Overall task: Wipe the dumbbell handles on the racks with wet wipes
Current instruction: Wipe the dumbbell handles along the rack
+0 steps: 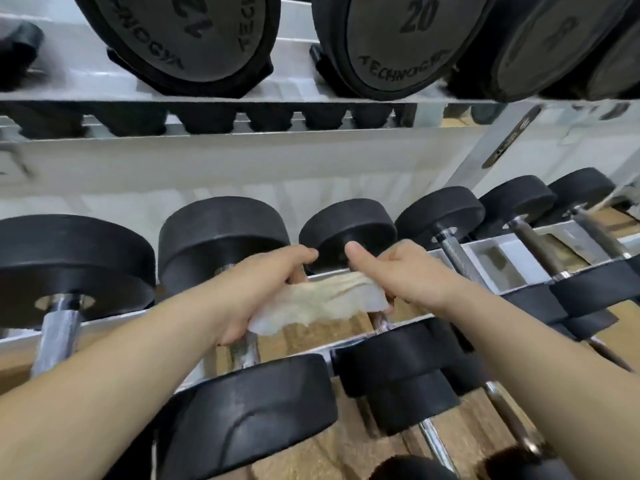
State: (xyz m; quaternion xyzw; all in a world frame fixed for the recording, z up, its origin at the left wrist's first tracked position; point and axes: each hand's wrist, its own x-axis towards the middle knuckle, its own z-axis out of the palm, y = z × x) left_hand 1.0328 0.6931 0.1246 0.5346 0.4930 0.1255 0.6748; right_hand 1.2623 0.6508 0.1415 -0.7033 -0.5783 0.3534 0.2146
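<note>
Gripping opposite ends of a crumpled yellowed wipe (322, 301), left hand (266, 289) and right hand (410, 275) sit apart; smooth chrome handle (246, 352) beneath, round black heads (346, 221) beyond.

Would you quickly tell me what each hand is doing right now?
Left hand: closed, gripping the left end of the wet wipe.
Right hand: closed, gripping the right end of the same wipe.

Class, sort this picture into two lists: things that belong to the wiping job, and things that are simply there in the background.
Belongs to the job:
wet wipe, gripped by the left hand and right hand
handle beneath it
ridged handle next along

Simply there:
wooden floor
dark label plate, upper right
</note>
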